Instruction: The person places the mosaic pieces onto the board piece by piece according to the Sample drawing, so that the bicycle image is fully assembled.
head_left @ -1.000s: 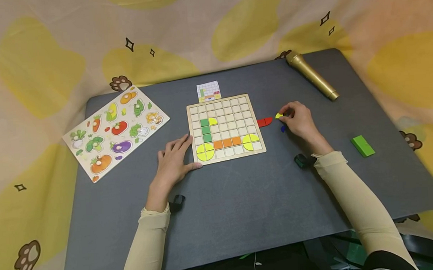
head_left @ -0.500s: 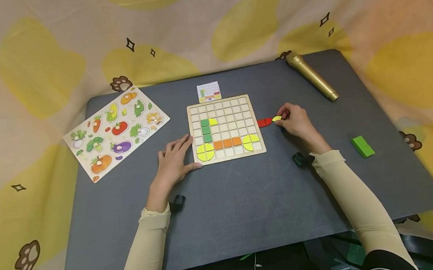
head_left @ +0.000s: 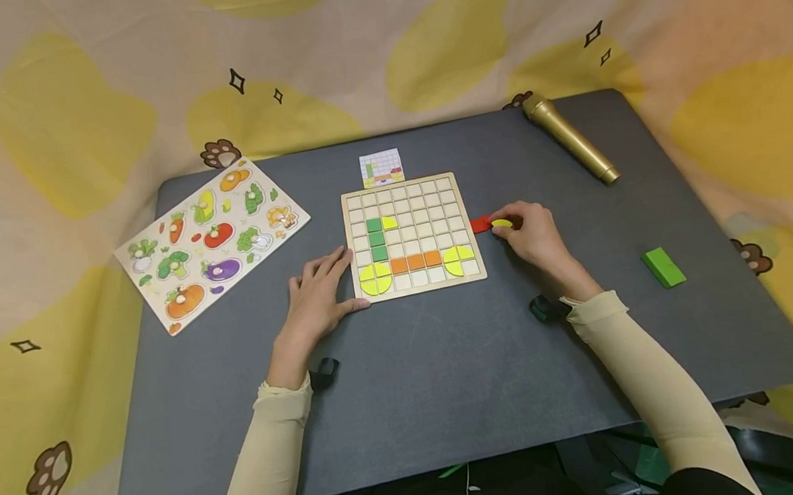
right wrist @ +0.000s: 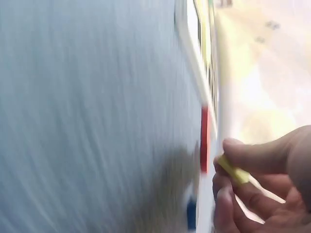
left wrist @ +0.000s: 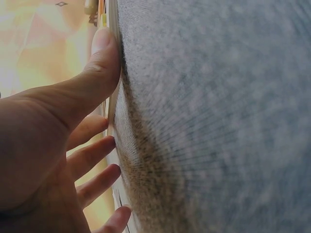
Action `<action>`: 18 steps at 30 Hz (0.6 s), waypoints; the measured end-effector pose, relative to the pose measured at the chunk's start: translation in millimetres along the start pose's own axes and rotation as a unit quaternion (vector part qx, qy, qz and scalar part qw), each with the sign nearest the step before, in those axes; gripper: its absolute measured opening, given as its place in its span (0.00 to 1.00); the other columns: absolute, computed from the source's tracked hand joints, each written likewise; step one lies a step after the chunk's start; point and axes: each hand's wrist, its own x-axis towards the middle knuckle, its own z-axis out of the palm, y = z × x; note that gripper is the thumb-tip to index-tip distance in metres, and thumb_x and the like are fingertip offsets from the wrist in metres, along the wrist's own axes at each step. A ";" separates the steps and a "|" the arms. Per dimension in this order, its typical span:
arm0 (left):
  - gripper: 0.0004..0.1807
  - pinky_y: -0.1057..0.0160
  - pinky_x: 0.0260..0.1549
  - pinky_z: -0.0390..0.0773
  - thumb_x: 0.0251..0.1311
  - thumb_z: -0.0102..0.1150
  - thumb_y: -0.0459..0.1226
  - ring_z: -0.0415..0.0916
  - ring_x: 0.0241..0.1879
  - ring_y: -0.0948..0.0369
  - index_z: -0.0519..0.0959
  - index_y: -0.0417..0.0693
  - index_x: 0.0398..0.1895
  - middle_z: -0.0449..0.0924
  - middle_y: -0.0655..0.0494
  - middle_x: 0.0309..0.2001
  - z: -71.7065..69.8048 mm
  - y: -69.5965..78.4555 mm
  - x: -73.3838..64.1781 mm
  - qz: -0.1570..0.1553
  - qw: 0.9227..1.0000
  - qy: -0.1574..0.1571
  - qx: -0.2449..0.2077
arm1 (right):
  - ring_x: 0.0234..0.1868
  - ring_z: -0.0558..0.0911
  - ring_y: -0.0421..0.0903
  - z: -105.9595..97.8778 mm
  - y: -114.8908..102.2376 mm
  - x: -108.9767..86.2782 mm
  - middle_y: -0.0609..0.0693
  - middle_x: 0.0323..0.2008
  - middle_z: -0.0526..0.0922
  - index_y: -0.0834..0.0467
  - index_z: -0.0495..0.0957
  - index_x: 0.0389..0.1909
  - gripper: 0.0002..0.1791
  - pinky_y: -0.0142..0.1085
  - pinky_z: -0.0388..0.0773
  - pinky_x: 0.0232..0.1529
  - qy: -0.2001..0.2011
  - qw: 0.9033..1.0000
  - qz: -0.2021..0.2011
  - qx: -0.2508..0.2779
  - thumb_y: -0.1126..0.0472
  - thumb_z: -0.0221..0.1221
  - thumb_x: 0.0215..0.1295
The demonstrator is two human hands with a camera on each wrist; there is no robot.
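My right hand pinches a yellow quarter-circle piece between thumb and fingers, overlapping the right end of the red pieces in the head view. Those lie against the right edge of a wooden grid board. A blue piece shows below the red in the right wrist view; the hand hides it from the head. With spread fingers, my left hand touches the board's left edge, thumb at its near corner. Green pieces, orange pieces and several yellow quarter-circles sit on the grid.
A small pattern card lies at the board's far edge. To the left is a vegetable puzzle board. A gold microphone lies at the back right, and a green block sits at the right.
My right hand has moved left with the yellow piece, from beside the red pieces to over their right end. The left hand has stayed at the board.
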 end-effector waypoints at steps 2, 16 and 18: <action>0.56 0.38 0.63 0.56 0.61 0.75 0.53 0.51 0.81 0.45 0.55 0.56 0.87 0.49 0.53 0.87 0.4 -0.2 0.3 0.000 1.000 0.001 0.001 | 0.38 0.79 0.55 4.7 -7.3 -7.5 0.62 0.42 0.89 0.62 0.90 0.46 0.08 0.43 0.70 0.42 0.002 1.000 -0.013 0.011 0.67 0.69 0.68; 0.56 0.37 0.63 0.55 0.60 0.75 0.54 0.50 0.81 0.45 0.54 0.57 0.87 0.48 0.53 0.87 1.4 -1.4 1.7 0.002 1.000 -0.001 0.002 | 0.30 0.83 0.46 20.5 -24.2 -30.9 0.55 0.33 0.91 0.59 0.92 0.38 0.05 0.35 0.76 0.32 -0.057 0.998 0.000 0.037 0.62 0.74 0.65; 0.56 0.37 0.63 0.55 0.60 0.76 0.53 0.50 0.81 0.45 0.54 0.57 0.87 0.48 0.53 0.87 1.2 -1.3 1.6 0.002 1.000 0.000 0.002 | 0.29 0.81 0.46 21.7 -23.5 -30.4 0.55 0.32 0.90 0.58 0.92 0.36 0.04 0.37 0.74 0.32 -0.058 0.998 0.004 0.029 0.62 0.74 0.65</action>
